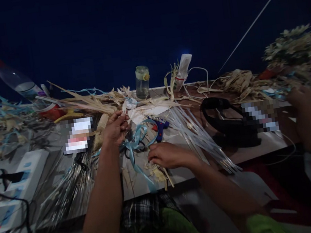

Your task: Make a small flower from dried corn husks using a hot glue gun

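Observation:
My left hand [117,127] is closed at the middle of the table, its fingertips pinching a pale piece too small to name, just below a white and pale-blue flower-like bundle [130,103]. My right hand [168,155] hangs low over pale scraps [159,174], fingers curled together; whether they hold anything is hidden. Between the hands lies a light-blue ribbon [131,150] in loops, one end trailing to the table's front edge. A dark blue glue gun [161,128] rests beyond my right hand, beside the ribbon.
Glue sticks [201,137], a black headset-like object [230,122] and another person's hand [302,99] are at right. A bottle [142,82] stands behind. Wires [69,185], a phone [78,136], a power strip [24,187] and a tilted large bottle [17,79] are at left.

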Tool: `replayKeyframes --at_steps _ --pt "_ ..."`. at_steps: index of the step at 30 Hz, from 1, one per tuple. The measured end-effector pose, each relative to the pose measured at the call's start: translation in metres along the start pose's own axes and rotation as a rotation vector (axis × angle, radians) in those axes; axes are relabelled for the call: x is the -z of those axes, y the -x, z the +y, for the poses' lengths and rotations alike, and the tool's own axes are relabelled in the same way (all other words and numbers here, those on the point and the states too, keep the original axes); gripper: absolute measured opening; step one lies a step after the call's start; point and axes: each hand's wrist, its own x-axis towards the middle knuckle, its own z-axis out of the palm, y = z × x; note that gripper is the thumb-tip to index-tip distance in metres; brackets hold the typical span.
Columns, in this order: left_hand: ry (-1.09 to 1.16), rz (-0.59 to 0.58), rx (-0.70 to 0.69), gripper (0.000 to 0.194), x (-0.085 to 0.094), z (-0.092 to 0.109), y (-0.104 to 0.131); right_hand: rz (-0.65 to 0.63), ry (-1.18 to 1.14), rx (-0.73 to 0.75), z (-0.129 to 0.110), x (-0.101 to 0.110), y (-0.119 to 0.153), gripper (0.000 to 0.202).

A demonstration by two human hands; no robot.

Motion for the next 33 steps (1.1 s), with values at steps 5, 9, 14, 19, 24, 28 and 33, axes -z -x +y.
replayKeyframes --at_steps 5,9,14,19,24,28,33 --pt "-0.003 -0.007 -0.002 0.02 -0.001 -0.002 0.0 0.138 0.3 -0.146 0.003 -0.024 -0.016 0.023" --pt "-0.005 -0.012 -0.006 0.019 -0.003 -0.002 0.0 0.134 0.406 -0.21 0.001 -0.03 -0.023 0.021" --pt "-0.009 -0.014 -0.003 0.02 -0.001 -0.002 0.0 0.144 0.376 -0.226 -0.001 -0.03 -0.025 0.015" --pt "-0.002 -0.02 0.003 0.021 -0.004 0.0 0.003 0.293 -0.296 -0.14 0.008 -0.007 -0.018 0.007" --pt "-0.005 -0.036 0.03 0.023 -0.007 -0.002 0.004 0.506 -1.198 -0.131 0.018 0.019 -0.021 0.016" --pt "-0.038 -0.077 0.078 0.026 -0.007 -0.011 0.001 0.58 -1.519 -0.116 0.027 0.022 -0.039 0.022" --pt "-0.114 -0.106 0.115 0.028 -0.01 -0.02 0.0 0.722 -1.555 -0.117 0.038 0.013 -0.06 0.021"
